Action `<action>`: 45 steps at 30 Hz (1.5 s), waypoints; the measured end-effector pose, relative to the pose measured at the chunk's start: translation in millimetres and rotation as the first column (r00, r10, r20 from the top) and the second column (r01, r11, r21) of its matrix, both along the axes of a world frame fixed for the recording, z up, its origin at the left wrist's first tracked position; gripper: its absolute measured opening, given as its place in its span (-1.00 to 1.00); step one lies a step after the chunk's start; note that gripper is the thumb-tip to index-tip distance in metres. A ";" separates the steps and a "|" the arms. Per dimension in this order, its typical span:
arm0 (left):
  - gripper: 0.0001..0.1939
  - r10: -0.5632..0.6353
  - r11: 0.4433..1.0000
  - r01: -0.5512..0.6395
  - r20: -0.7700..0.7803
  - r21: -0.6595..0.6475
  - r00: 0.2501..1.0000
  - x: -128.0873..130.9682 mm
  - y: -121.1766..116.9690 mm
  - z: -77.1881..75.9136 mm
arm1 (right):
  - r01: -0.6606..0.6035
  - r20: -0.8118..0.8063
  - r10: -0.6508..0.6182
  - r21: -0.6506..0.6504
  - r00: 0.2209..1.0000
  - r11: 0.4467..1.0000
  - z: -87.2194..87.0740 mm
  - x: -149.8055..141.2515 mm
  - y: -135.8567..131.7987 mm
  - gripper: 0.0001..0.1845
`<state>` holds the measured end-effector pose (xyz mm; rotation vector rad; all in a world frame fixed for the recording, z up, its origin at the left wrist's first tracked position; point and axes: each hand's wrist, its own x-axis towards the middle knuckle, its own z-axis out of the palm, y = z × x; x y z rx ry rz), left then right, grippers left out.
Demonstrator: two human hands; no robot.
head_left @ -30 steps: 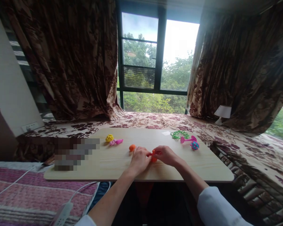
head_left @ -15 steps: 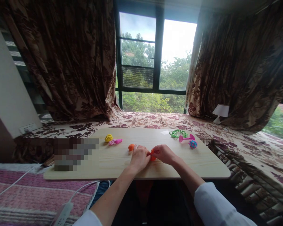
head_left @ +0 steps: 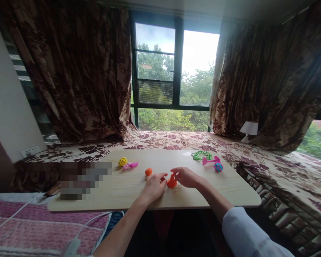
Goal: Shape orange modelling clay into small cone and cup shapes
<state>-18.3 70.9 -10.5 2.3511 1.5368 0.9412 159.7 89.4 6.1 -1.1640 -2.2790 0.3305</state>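
A pale tabletop (head_left: 216,191) was spread across the lower centre of the frame. Over its middle, the left hand (head_left: 154,185) was held loosely with thumb and fingers parted, nothing seen between them. The right hand (head_left: 186,177) was narrowed, its fingertips brought to the top of an orange piece (head_left: 172,182); whether that top was pinched could not be told. The piece was placed between the hands, just below the frame's centre, broad at the base and slimmer above. By its look it was judged light, soft, easily dented and hardly slippery, best held low around the base. A smaller orange lump (head_left: 148,172) was seen beyond the left hand. Most room for moving was judged to lie rightward; the near edge was set close below the hands.
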 end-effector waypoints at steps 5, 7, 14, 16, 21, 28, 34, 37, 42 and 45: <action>-0.68 -0.003 1.000 0.002 0.062 0.017 0.998 -6.8 -0.4 -0.7 | 0.019 -0.110 -0.019 -0.002 0.994 1.000 1.9 13.4 1.0 -0.64; -0.70 -0.001 0.999 -0.001 0.074 0.033 0.997 -2.0 -0.9 -2.0 | 0.058 -0.146 -0.057 0.002 0.988 0.998 -3.8 17.7 -1.4 -0.65; -0.67 0.013 0.997 -0.017 0.053 0.077 0.999 18.7 -0.9 -12.0 | 0.218 -0.257 -0.213 -0.011 0.943 0.976 -39.7 14.0 -10.7 -0.70; -0.64 0.021 0.997 -0.024 0.045 0.078 0.999 18.7 -0.3 -13.8 | 0.254 -0.278 -0.239 0.020 0.930 0.967 -43.6 10.8 -12.4 -0.71; -0.64 0.027 0.999 -0.029 0.040 0.041 0.999 17.9 1.6 -14.0 | 0.286 -0.251 -0.265 0.050 0.931 0.957 -41.1 8.8 -15.9 -0.76; -0.71 0.090 0.995 -0.098 0.209 0.026 0.974 31.1 6.0 -15.8 | 0.262 -0.351 -0.238 0.020 0.905 0.965 -41.5 10.2 -17.9 -0.78; -0.71 -0.081 0.987 0.157 0.715 -0.041 0.694 29.9 -5.2 -12.2 | 0.074 -0.697 -0.226 -0.242 0.681 0.967 -37.0 1.5 -25.3 -0.66; -0.69 -0.095 0.974 0.221 0.798 -0.050 0.596 29.7 -12.9 -11.3 | 0.068 -0.724 -0.229 -0.245 0.651 0.967 -31.1 -5.8 -30.0 -0.57; -0.63 -0.090 0.965 0.253 0.820 -0.069 0.565 32.2 -15.3 -12.7 | 0.001 -0.749 -0.166 -0.215 0.641 0.977 -28.0 -13.7 -33.8 -0.62; -0.61 -0.104 0.961 0.267 0.794 -0.076 0.599 32.1 -14.4 -13.4 | 0.010 -0.763 -0.177 -0.218 0.622 0.976 -31.5 -14.0 -32.8 -0.68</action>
